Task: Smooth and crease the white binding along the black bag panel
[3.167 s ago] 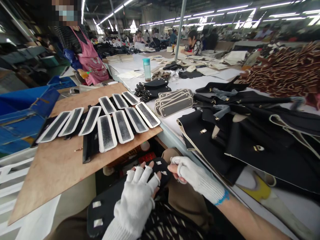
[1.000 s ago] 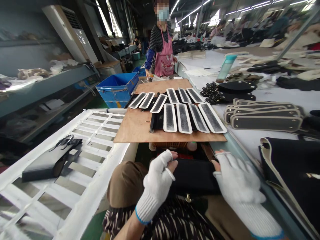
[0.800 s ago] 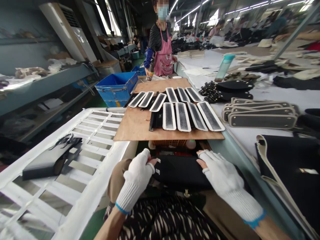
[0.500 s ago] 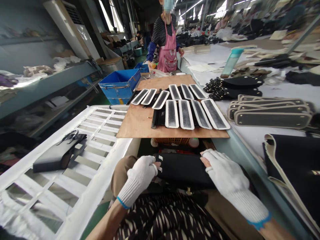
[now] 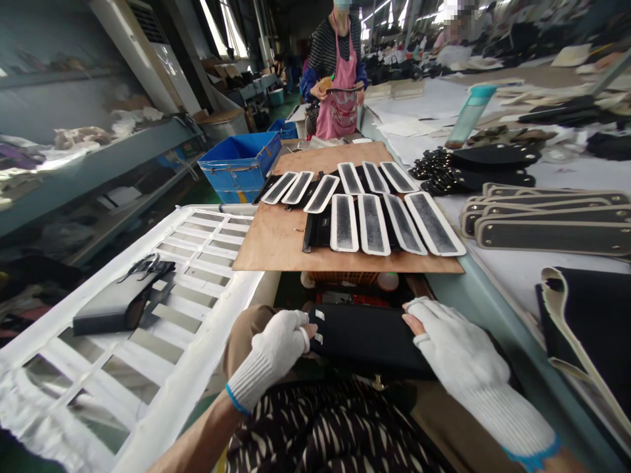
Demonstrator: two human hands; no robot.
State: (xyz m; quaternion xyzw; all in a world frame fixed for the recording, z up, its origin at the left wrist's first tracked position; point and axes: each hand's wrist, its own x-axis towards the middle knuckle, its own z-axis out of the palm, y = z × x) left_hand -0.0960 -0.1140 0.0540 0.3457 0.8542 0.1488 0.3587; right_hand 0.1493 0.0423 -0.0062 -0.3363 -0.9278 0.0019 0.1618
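Note:
A black bag piece [image 5: 367,336] with two small white tabs at its left end and a metal clasp below lies across my lap. My left hand [image 5: 283,338], in a white glove with bare fingertips, grips its left end beside the tabs. At the other end my right hand [image 5: 456,348], gloved the same way, is closed on the right edge. Just beyond is a brown board [image 5: 269,243] bearing several black panels with white borders [image 5: 344,223], laid in two rows over black pieces.
To the left a white slatted rack [image 5: 197,302] holds a black bag [image 5: 116,302]. A blue crate [image 5: 236,167] stands behind it. On the right table are stacked grey straps [image 5: 552,235], a bottle [image 5: 470,118] and black material [image 5: 591,328]. A person in a pink apron [image 5: 340,98] stands ahead.
The view has shifted slightly, moving the board and right table rightward. The person ahead now holds a curved item in front of the apron. Both my hands keep their grip on the black piece.

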